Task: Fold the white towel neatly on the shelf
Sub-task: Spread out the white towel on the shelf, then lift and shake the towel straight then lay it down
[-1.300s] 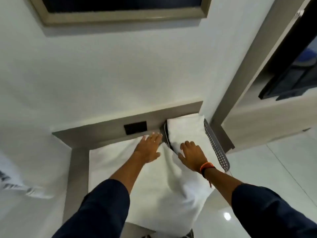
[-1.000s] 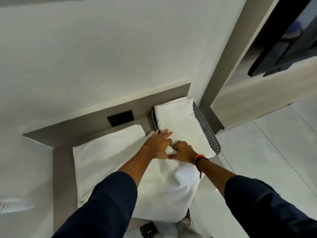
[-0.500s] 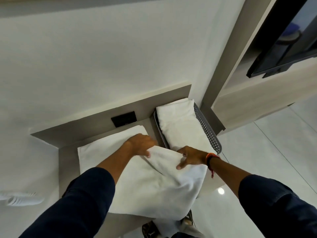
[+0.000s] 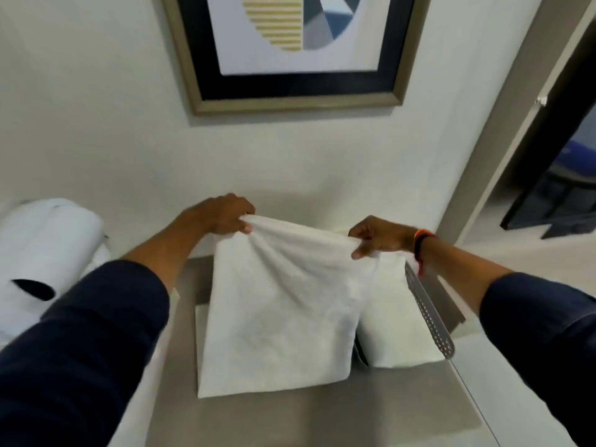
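Note:
The white towel [image 4: 277,304] hangs lifted above the grey shelf [image 4: 322,414], its lower edge resting on the shelf surface. My left hand [image 4: 222,214] pinches the towel's upper left corner. My right hand [image 4: 380,237], with an orange band at the wrist, pinches the upper right corner. The top edge is stretched between both hands, sagging slightly. The part of the shelf behind the towel is hidden.
A second folded white towel [image 4: 396,327] lies in a perforated grey tray [image 4: 429,317] at the right of the shelf. A framed picture [image 4: 290,50] hangs on the wall above. White bedding [image 4: 42,253] sits at the left. A doorway opens at the far right.
Both hands took hold of the towel's edge and lifted it off the shelf, so it hangs upright instead of lying flat. The camera tilted upward, bringing the picture into view.

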